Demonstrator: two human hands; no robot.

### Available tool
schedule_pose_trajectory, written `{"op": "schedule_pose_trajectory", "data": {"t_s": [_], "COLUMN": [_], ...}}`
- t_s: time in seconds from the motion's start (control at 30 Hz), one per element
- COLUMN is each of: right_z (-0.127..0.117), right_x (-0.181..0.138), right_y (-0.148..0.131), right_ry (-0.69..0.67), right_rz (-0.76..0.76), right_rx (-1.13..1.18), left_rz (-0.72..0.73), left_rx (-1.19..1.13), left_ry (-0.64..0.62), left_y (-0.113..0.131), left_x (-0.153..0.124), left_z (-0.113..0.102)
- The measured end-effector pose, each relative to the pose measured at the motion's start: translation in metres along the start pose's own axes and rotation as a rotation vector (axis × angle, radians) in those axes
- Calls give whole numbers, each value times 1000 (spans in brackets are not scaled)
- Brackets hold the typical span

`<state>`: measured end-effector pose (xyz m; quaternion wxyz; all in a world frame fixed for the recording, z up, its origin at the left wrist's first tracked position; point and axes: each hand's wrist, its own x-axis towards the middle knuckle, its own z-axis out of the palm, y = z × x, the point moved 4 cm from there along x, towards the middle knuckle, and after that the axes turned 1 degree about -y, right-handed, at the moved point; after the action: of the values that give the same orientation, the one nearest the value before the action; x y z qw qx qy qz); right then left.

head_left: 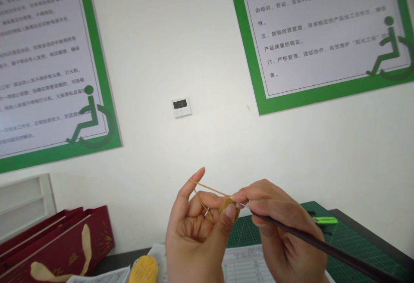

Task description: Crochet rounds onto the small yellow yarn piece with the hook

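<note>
My left hand (197, 231) pinches a small mustard-coloured crochet piece (225, 206) between thumb and fingers. A strand of mustard yarn (210, 188) runs from the piece up over the raised index finger and back down into the palm. In my right hand (287, 227) is a crochet hook (297, 234) with a dark handle and a thin metal shaft. Its tip meets the edge of the crochet piece, and the right fingertips touch there too. The exact stitch at the tip is too small to make out.
A yellow yarn ball (144, 269) lies beside printed papers (244, 263) on the table. Behind my right hand are a green cutting mat (355, 248) and a bright green cutter (326, 220). Red gift bags (61, 248) stand at left. Posters and a thermostat (181, 107) hang on the wall.
</note>
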<state>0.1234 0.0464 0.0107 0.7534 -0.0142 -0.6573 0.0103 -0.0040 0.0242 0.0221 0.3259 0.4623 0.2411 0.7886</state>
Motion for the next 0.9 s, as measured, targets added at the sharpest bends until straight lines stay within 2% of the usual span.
{"op": "schedule_pose_trajectory", "data": {"t_s": [0.17,0.37,0.47,0.63,0.7,0.8,0.9], "right_z": [2,6,9,7,7,9,10], "right_x": [2,1,0,-6,-8,-9,-12], "right_y": [-5,-6,-2,12,16,18,17], "right_ry": [-54,-53,-56,76,55,3,36], "right_rz": [-101,-172,-152,43,86,74,-3], "right_rx": [-109,-191,-134,136,187,180,141], "left_rz": [28,-34,-69,-105,-112,-140,-171], "left_rx": [22,-82,-114,-107,-124,-145,-155], "left_ry": [-41,-100,-115,-110,-98,-81,-77], "left_y": [-2,-4,-4,-4,-4,-3,-4], "left_x": [1,1,1,3,3,2,1], "left_z": [-2,1,1,-2,-3,-4,-5]}}
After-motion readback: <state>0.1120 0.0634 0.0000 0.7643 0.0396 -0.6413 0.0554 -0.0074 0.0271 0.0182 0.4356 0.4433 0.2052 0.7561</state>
